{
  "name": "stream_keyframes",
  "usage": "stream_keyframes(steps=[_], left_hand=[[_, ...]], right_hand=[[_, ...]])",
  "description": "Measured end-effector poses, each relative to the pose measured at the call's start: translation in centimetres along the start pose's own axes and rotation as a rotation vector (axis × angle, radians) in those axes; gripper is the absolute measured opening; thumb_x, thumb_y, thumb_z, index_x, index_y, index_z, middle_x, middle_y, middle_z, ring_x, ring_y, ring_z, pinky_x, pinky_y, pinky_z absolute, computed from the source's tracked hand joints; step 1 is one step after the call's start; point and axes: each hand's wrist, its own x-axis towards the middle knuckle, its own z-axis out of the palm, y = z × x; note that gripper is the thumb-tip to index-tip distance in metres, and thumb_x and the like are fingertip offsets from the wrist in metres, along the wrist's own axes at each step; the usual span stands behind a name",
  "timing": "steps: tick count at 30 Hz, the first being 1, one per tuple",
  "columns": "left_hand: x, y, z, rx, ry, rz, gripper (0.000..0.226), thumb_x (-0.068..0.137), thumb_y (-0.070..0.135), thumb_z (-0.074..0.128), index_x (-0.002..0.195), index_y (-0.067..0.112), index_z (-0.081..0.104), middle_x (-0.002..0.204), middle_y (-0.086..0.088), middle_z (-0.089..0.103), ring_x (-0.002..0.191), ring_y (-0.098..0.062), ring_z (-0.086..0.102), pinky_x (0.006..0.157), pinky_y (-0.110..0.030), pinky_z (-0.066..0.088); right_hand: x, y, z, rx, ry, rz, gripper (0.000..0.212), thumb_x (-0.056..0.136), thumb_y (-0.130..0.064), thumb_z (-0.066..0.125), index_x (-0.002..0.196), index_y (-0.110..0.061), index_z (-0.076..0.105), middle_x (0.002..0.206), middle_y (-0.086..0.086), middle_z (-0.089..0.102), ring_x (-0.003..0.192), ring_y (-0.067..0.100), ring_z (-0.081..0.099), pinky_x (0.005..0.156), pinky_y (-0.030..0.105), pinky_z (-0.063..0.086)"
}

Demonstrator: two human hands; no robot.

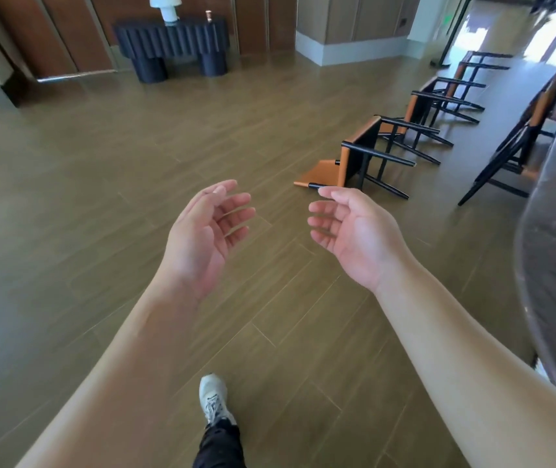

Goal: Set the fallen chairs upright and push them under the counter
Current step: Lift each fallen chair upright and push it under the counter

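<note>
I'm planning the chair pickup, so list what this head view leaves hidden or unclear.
- Counter: cut off by the right edge and blurred; its underside is unseen.
- Farthest fallen chair: small and distant; its seat is unclear.
- Upright chair: partly hidden behind the counter.
- Nearest fallen chair: a backrest post is covered by the right hand.

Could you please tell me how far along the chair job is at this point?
One chair already stands at the counter. Both the left hand and right hand are open and empty. At least three fallen chairs remain, the nearest fallen chair first.

Orange-and-black chairs (pixel 364 157), olive-brown plank floor (pixel 101 197)
</note>
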Motion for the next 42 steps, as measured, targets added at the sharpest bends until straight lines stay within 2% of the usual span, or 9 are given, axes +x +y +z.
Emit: stream_keyframes(steps=[11, 18, 26, 32, 42], left_hand=[[23.4, 5.3, -7.4, -0.015, -0.081, -0.093, 0.021, 0.101, 0.024, 0.045, 0.107, 0.023, 0.065, 0.091, 0.004, 0.072, 0.089, -0.017, 0.068, 0.082, -0.033, 0.044], [33.2, 8.3, -9.1, -0.013, -0.112, -0.105, 0.018, 0.1, 0.024, 0.049, 0.105, 0.023, 0.066, 0.094, 0.003, 0.07, 0.088, -0.016, 0.068, 0.083, -0.033, 0.044], [42.4, 6.1, -7.8, 0.042, -0.155, -0.143, 0.02, 0.101, 0.024, 0.048, 0.109, 0.022, 0.066, 0.097, 0.002, 0.07, 0.092, -0.017, 0.067, 0.082, -0.032, 0.045], [51.4, 5.3, -5.3, 0.096, -0.097, -0.148, 0.019, 0.1, 0.024, 0.049, 0.107, 0.023, 0.067, 0.096, 0.001, 0.071, 0.09, -0.017, 0.068, 0.079, -0.03, 0.046], [68.3, 4.8, 5.9, 0.161, -0.108, -0.112, 0.02, 0.1, 0.024, 0.048, 0.111, 0.021, 0.065, 0.098, 0.0, 0.07, 0.089, -0.017, 0.067, 0.078, -0.032, 0.045]], right_hand=[[19.6, -0.1, 13.7, -0.042, 0.101, -0.021, 0.016, 0.097, -0.017, 0.052, 0.107, -0.013, 0.064, 0.086, 0.004, 0.066, 0.077, 0.018, 0.063, 0.071, 0.03, 0.051], [28.0, -0.7, 18.8, -0.033, 0.104, -0.042, 0.015, 0.097, -0.016, 0.051, 0.104, -0.013, 0.064, 0.086, 0.004, 0.066, 0.074, 0.017, 0.063, 0.072, 0.031, 0.05], [38.0, -0.5, 18.1, 0.011, 0.121, 0.007, 0.017, 0.096, -0.017, 0.053, 0.109, -0.012, 0.062, 0.086, 0.004, 0.066, 0.075, 0.016, 0.064, 0.073, 0.031, 0.051], [48.5, -1.9, 16.0, 0.085, 0.099, 0.036, 0.018, 0.095, -0.019, 0.054, 0.109, -0.012, 0.063, 0.084, 0.003, 0.067, 0.073, 0.017, 0.064, 0.071, 0.03, 0.051], [65.5, -10.6, 9.9, 0.146, 0.057, 0.031, 0.018, 0.096, -0.017, 0.052, 0.108, -0.012, 0.064, 0.085, 0.005, 0.067, 0.072, 0.017, 0.063, 0.069, 0.029, 0.05]])
